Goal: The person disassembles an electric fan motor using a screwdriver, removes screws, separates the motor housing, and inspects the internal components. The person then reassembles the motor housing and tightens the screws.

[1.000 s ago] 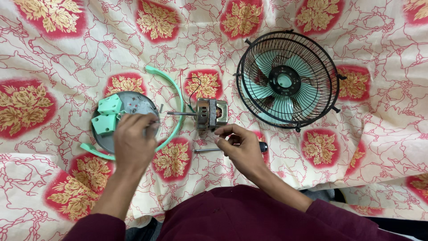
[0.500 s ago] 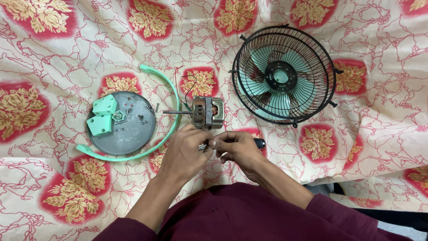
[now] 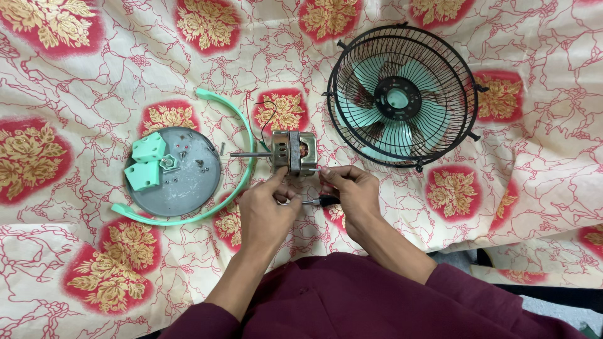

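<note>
Head view looks straight down on a cream cloth (image 3: 75,81) printed with red-and-gold flower patches, its edge showing grey floor at lower right. On it lie a grey disc (image 3: 179,182) with mint parts, a mint arc (image 3: 245,135) and a black caged fan (image 3: 402,97). Left hand (image 3: 267,210) and right hand (image 3: 352,191) pinch the small motor (image 3: 294,152); a screwdriver (image 3: 317,201) lies between them
</note>
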